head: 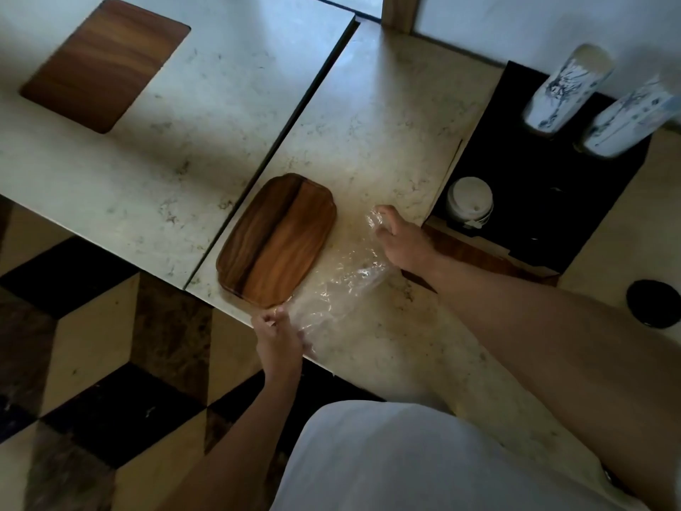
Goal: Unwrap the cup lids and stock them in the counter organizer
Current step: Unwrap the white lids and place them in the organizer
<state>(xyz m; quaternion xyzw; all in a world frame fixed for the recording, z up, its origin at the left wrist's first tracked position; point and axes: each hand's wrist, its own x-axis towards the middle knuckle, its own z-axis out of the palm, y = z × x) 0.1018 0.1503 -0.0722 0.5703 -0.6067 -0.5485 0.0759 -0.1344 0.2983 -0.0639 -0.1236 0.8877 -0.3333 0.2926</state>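
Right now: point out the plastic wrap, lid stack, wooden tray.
plastic wrap (pixel 341 285), head view, crinkled middle
lid stack (pixel 469 201), head view, top lid
wooden tray (pixel 276 239), head view, centre of its surface

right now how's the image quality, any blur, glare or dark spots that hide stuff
Head view: dim overall, light coming from the upper left. The plastic wrap shows faint glare and is hard to outline. The right hand and the two patterned cup stacks are motion-blurred. The black organizer swallows detail around the lid stack. Wide-angle bending curves the counter edges.
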